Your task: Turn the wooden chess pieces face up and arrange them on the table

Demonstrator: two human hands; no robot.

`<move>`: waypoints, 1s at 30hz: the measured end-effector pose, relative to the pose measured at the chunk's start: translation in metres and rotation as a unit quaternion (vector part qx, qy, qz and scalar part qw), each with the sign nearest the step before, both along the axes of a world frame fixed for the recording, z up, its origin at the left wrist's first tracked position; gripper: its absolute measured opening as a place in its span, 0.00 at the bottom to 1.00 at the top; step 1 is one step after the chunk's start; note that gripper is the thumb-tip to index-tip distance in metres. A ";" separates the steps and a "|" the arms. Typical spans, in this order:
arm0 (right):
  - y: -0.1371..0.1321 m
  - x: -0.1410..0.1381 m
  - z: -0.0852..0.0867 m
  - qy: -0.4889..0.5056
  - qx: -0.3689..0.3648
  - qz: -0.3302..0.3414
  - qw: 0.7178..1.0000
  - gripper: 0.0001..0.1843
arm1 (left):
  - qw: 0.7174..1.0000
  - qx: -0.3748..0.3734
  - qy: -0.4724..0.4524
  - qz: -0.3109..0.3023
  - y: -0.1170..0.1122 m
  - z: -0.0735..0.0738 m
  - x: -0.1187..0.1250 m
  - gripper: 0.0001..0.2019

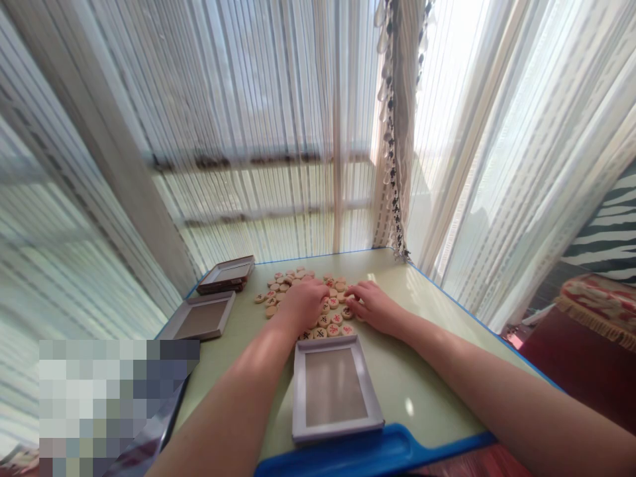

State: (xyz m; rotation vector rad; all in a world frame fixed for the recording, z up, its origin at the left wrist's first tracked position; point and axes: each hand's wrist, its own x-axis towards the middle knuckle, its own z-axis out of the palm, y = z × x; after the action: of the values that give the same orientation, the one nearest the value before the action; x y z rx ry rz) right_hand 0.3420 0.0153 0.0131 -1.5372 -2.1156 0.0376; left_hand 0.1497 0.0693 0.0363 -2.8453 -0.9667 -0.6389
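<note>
Striped sheer curtains [263, 119] hang round a pale green table [427, 397] with a thin blue border; from the head view, sunlight dots its top, and a moulded blue ledge [348, 454] runs along part of the near edge.

Round wooden pieces [324, 320] lie in a loose spread toward the far middle of the table; they are pale tan, thick and disc-shaped, some marked with red characters, others with black, several showing plain faces; most lie flat, crowded edge to edge, with a few at the back overlapping.

Over the middle of the spread, the left hand [304, 301] is bent downward, its fingertips largely hidden, so I cannot tell whether it grips a piece; the right hand [375, 306] is at the spread's right edge, fingers loosely bent and slightly parted, any hold unclear.

Just nearer than the pieces sits a shallow pale box [367, 387], open side up; a similar tray [226, 316] lies to the left, beside a brown-sided stack [218, 287].
</note>
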 end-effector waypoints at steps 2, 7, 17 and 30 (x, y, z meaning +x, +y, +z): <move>0.000 0.003 0.002 0.016 0.015 -0.035 0.999 0.15 | 1.000 -0.010 0.009 0.012 -0.002 -0.001 0.001 0.12; -0.008 0.013 0.019 -0.004 -0.085 -0.018 0.996 0.13 | 0.998 -0.046 -0.031 -0.032 -0.001 -0.005 0.008 0.17; -0.009 0.015 0.016 -0.012 -0.113 0.022 0.993 0.12 | 0.992 -0.106 -0.027 -0.056 0.005 -0.014 0.008 0.14; -0.003 0.016 0.010 0.024 -0.115 0.020 0.993 0.21 | 0.992 -0.079 -0.071 -0.066 0.013 -0.020 0.010 0.16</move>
State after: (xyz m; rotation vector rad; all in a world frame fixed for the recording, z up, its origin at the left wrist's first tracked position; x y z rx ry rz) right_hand 0.3581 0.0128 0.0231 -1.6048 -2.1637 0.3408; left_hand 0.1593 0.0818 0.0161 -3.0588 -0.8909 -0.8237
